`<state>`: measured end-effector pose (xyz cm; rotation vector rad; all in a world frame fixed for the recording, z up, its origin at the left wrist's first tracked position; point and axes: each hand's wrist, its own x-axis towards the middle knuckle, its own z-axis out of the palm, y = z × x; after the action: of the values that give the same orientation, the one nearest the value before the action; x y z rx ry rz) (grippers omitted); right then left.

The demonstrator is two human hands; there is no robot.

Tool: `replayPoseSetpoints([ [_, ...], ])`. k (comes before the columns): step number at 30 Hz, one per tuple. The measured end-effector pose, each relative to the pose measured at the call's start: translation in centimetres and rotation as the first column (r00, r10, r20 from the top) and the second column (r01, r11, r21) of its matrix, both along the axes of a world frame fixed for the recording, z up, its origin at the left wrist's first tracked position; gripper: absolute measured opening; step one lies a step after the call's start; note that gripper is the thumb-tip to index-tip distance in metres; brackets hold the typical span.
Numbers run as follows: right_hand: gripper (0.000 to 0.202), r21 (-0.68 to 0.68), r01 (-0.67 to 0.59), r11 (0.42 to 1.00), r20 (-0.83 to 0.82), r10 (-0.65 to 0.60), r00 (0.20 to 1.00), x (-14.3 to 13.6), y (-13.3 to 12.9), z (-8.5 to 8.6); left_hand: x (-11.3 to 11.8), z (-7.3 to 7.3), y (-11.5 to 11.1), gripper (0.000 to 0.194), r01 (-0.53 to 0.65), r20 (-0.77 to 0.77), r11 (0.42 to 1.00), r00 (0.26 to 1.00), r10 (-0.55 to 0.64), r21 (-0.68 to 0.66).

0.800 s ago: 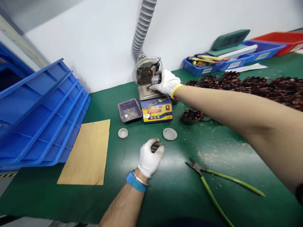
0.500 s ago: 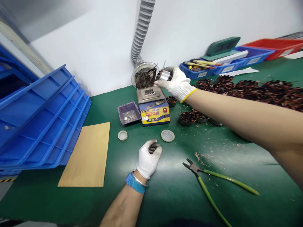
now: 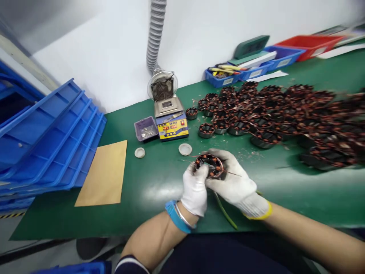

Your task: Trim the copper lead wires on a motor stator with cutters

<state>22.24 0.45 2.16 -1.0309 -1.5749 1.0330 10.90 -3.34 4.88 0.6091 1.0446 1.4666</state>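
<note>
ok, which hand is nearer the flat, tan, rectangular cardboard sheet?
Left. The white-gloved left hand is right of the cardboard sheet, apart from it; the yellow-cuffed, white-gloved right hand is farther right. Both hold the round, black, copper-wound part.

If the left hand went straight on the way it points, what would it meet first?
Most likely the copper-wound ring: the left hand grips its left side. Depth beyond that is unclear.

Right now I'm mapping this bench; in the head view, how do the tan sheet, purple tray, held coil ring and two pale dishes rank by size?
1. Tan sheet
2. Purple tray and coil ring: too alike to rank; the ring is nearer and partly covered
3. Right dish
4. Left dish
</note>
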Motion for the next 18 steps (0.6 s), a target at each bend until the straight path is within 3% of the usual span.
replayPoseSetpoints([
  [2,0.094,0.123,0.096,0.988,0.099,-0.109,0.989,2.5,-1.0,-0.1,0.7,0.0,-0.1,0.057,0.032,-0.029,0.997,0.999,-0.034,-0.070],
  [4,0.107,0.307,0.187,0.933,0.197,-0.255,0.947,5.3,-2.0,0.5,1.3,0.0,0.0,0.049,0.050,-0.092,0.993,0.994,-0.060,-0.104],
  [7,0.089,0.471,0.116,0.875,0.404,-0.331,0.853,8.6,-3.5,1.9,2.4,0.3,0.4,0.042,0.092,-0.181,0.993,0.978,-0.104,-0.074],
  [10,0.060,0.381,0.035,0.924,0.645,-0.293,0.706,10.0,-5.3,3.2,4.8,0.7,0.6,0.040,0.212,-0.251,0.977,0.945,-0.210,-0.018],
  [13,0.040,0.237,0.142,0.961,0.770,-0.275,0.575,11.4,-6.9,4.2,7.8,1.0,0.1,0.043,0.357,-0.284,0.934,0.894,-0.347,-0.015],
  [16,0.029,0.123,0.247,0.961,0.804,-0.242,0.542,15.1,-8.4,4.2,9.7,0.8,-0.7,0.060,0.561,-0.328,0.825,0.769,-0.548,-0.064],
  [18,0.027,0.096,0.377,0.921,0.784,-0.303,0.542,19.3,-10.0,3.3,9.9,0.4,-1.1,0.077,0.631,-0.424,0.768,0.670,-0.609,-0.106],
])
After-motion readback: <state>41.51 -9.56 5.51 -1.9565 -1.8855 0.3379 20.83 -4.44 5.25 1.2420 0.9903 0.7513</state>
